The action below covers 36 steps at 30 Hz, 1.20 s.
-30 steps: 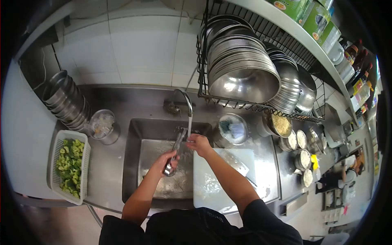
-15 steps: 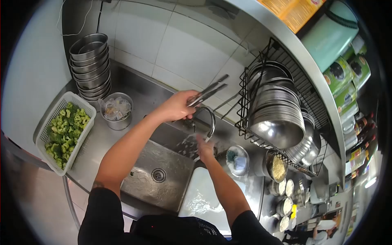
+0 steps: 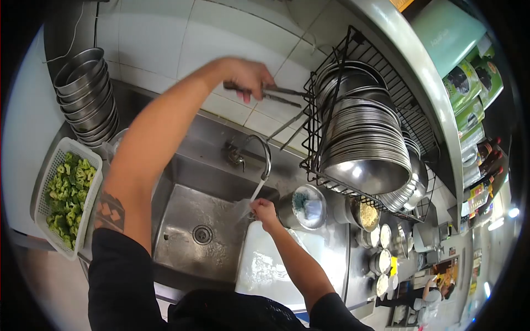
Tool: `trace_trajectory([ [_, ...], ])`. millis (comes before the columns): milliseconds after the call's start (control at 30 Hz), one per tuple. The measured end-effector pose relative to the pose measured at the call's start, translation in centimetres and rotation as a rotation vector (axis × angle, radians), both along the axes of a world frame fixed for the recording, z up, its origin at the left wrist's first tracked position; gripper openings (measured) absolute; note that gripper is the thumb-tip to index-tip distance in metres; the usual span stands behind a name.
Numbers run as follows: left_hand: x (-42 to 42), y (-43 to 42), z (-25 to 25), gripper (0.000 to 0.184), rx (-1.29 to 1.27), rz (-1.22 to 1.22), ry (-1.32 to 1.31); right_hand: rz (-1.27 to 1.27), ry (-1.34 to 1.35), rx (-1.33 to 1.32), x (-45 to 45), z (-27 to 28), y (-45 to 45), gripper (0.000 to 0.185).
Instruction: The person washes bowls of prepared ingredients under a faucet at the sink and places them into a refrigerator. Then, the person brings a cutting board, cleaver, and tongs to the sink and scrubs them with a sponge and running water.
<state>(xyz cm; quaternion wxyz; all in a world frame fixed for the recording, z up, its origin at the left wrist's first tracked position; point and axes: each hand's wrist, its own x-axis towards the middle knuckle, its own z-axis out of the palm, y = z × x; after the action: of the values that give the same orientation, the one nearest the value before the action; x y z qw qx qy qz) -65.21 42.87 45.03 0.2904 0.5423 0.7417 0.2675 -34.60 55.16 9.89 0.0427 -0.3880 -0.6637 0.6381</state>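
My left hand, raised against the tiled wall, is closed round a dark two-pronged tool, tongs by the look of it, with its prongs pointing right toward the wire rack. Below it, a curved faucet runs a stream of water into the steel sink. My right hand is closed at the foot of that stream. A pale, translucent patch lies beside its fingers; whether it is splashing water or a thin wet item I cannot tell.
A white basket of broccoli and stacked steel pots stand left. Right of the sink are a white board and a bowl with a scouring pad. The wire rack holds steel bowls. A person stands far right.
My left hand has risen up and away from the faucet with the tool, toward the wall. My right hand has closed beside the stream, and the view has shifted.
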Motion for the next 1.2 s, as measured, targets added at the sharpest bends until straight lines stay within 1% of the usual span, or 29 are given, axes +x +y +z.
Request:
trace_trajectory([
  [67,0.0,0.3,3.3,0.056,-0.046,-0.032,-0.032,0.085,0.026,0.002,-0.7,0.9,-0.5,0.009],
  [100,0.2,0.4,4.6,0.058,-0.057,-0.045,-0.012,0.104,0.061,-0.064,-1.1,1.9,-0.9,0.013],
  [133,0.0,0.3,5.4,0.058,-0.057,-0.044,-0.011,0.105,0.063,-0.063,-1.7,2.2,-0.9,0.013],
  [200,0.4,0.7,6.7,0.06,0.196,-0.017,-0.246,-0.004,0.252,-0.267,-2.7,2.4,-1.1,0.014],
  [233,0.9,0.5,6.9,0.056,0.341,-0.017,-0.318,-0.111,0.264,-0.297,-3.3,2.7,-1.0,0.016],
  [267,0.6,0.8,6.4,0.055,0.487,0.028,-0.448,-0.149,0.278,-0.314,-3.9,2.9,-0.9,0.016],
  [300,0.2,1.7,5.4,0.055,0.619,0.067,-0.586,-0.164,0.334,-0.319,-4.0,2.8,-0.6,0.017],
  [367,1.1,3.5,3.7,0.057,0.716,0.187,-0.659,-0.258,0.415,-0.341,-3.3,2.7,-0.4,0.018],
  [433,3.7,4.0,1.1,0.057,0.745,0.11,-0.682,-0.11,0.206,-0.179,-2.3,3.0,-0.6,0.016],
  [467,4.3,4.6,-0.7,0.057,0.741,0.099,-0.687,-0.173,0.226,-0.194,-1.4,2.3,-1.0,0.016],
  [500,4.9,5.1,-2.5,0.057,0.741,0.092,-0.694,-0.155,0.182,-0.027,-0.4,1.2,-1.4,0.016],
  [533,6.2,5.0,-4.1,0.055,0.801,0.129,-0.651,-0.133,0.126,0.135,0.8,0.3,-1.6,0.018],
  [567,7.8,4.4,-5.9,0.054,0.857,0.169,-0.61,-0.156,0.06,0.234,2.5,0.5,-2.1,0.015],
  [600,9.7,3.6,-8.4,0.051,0.911,0.229,-0.563,-0.206,0.052,0.203,4.8,0.9,-2.6,0.015],
  [633,11.3,2.2,-11.4,0.048,0.966,0.293,-0.509,-0.195,0.153,0.329,7.2,1.5,-3.0,0.014],
  [667,12.1,0.9,-15.9,0.036,0.923,0.384,-0.393,-0.176,0.254,0.466,9.5,1.7,-2.9,0.014],
  [733,18.0,-1.2,-22.1,0.019,0.865,0.435,-0.309,-0.3,0.215,0.599,15.2,0.2,-1.9,0.014],
  [767,19.2,-2.1,-26.6,0.017,0.711,0.451,-0.504,-0.346,0.113,0.547,18.5,-0.3,-0.9,0.021],
  [800,20.9,-2.5,-29.3,0.017,0.581,0.422,-0.542,-0.342,0.006,0.776,22.2,-1.1,0.2,0.034],
  [833,22.6,-2.5,-31.1,0.017,0.422,0.463,-0.596,-0.351,-0.059,0.895,25.7,-0.2,0.8,0.047],
  [867,23.6,-2.3,-31.9,0.017,0.417,0.474,-0.601,-0.289,-0.335,1.013,28.8,0.7,1.3,0.053],
  [900,24.1,-1.5,-32.3,0.018,0.329,0.502,-0.666,-0.231,-0.45,1.071,31.9,0.0,1.9,0.055],
  [933,24.1,-0.7,-32.3,0.019,0.25,0.53,-0.73,-0.189,-0.588,0.989,33.9,0.7,1.4,0.051],
  [967,23.8,0.4,-32.1,0.019,0.271,0.55,-0.733,-0.056,-0.703,0.854,35.6,0.9,1.4,0.046],
  [1033,22.8,3.1,-31.3,0.021,0.154,0.649,-0.69,0.01,-0.703,0.94,36.7,1.3,0.7,0.043],
  [1067,22.9,4.5,-31.3,0.021,0.179,0.652,-0.689,0.054,-0.736,0.846,36.6,1.2,0.8,0.037],
  [1100,23.1,6.3,-32.0,0.019,0.164,0.653,-0.711,0.035,-0.662,0.87,37.2,-0.8,1.2,0.031],
  [1133,23.7,7.8,-31.6,0.017,0.146,0.649,-0.728,0.029,-0.633,0.801,37.0,-0.5,0.9,0.029],
  [1200,26.8,11.0,-30.9,0.015,0.366,0.386,-0.015,-0.004,-0.591,0.681,36.2,-0.6,0.2,0.032],
])
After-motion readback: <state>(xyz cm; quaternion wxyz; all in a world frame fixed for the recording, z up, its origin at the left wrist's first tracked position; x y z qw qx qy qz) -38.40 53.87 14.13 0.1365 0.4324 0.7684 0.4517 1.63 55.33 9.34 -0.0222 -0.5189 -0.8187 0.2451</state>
